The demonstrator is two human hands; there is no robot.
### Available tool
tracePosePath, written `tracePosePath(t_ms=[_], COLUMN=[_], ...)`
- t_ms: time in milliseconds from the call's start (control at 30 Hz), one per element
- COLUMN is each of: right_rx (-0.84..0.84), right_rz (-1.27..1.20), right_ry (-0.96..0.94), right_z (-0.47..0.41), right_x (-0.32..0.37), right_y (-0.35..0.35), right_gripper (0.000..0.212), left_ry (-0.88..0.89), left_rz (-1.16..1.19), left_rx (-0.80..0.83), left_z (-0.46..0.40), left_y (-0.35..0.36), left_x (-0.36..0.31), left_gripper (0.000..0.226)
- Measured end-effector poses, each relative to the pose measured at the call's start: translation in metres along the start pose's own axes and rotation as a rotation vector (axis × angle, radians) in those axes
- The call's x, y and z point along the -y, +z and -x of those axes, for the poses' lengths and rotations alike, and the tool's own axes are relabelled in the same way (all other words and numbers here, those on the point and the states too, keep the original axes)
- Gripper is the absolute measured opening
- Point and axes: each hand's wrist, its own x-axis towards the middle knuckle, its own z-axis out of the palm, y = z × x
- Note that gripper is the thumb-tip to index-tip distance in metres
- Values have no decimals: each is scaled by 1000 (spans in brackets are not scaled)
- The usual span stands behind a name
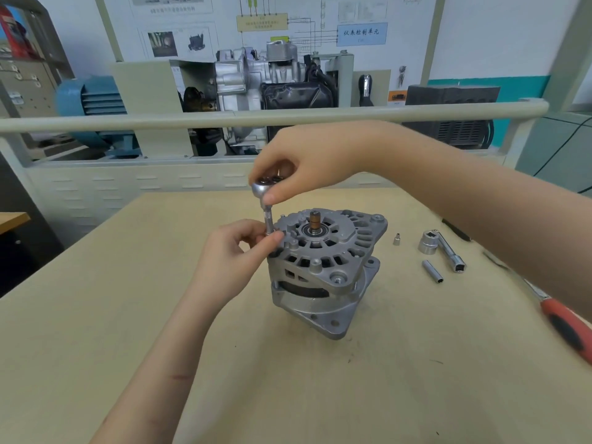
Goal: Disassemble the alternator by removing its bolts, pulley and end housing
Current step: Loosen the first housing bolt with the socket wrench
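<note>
Alternator on bench, 2 hands at a socket driver.

Left hand (235, 251) pinches the extension shaft (267, 221) where it meets the housing rim; right hand (307, 161) grips the ratchet head (263, 186) above. Alternator (323, 270) stands upright mid-table (128, 315). Right of it: small bit (396, 239), large socket (428, 243), deep socket (432, 271), red-handled tool (567, 325).

On the wall chart (275, 24) behind your bench, a blue label box (362, 34) reads "仪表控制单元". The chart's remaining captions are too small for you to read.
</note>
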Motion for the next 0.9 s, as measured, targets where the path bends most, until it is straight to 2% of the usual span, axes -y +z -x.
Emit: tracePosePath(t_ms=[133,333,433,600,800,900], right_rx=[51,-30,-25,19,8,-14], right_rz=[-39,55,113,150,183,238], right_ry=[87,143,103,60,102,131], right_z=[7,1,0,2,3,0], right_x=[-7,-6,-4,-3,-5,-6], right_y=[-3,3,3,-2,1,3], right_gripper=[34,48,45,34,42,49], left_ry=[-9,-27,-45,-23,-30,-30], left_rz=[8,-2,8,5,-101,-97], left_rx=[-51,-148,-125,13,-114,-120], left_z=[1,1,-1,-1,-1,-2], left_y=[4,9,8,-1,6,8], left_x=[1,1,2,3,1,1], left_gripper=[24,33,31,17,31,32])
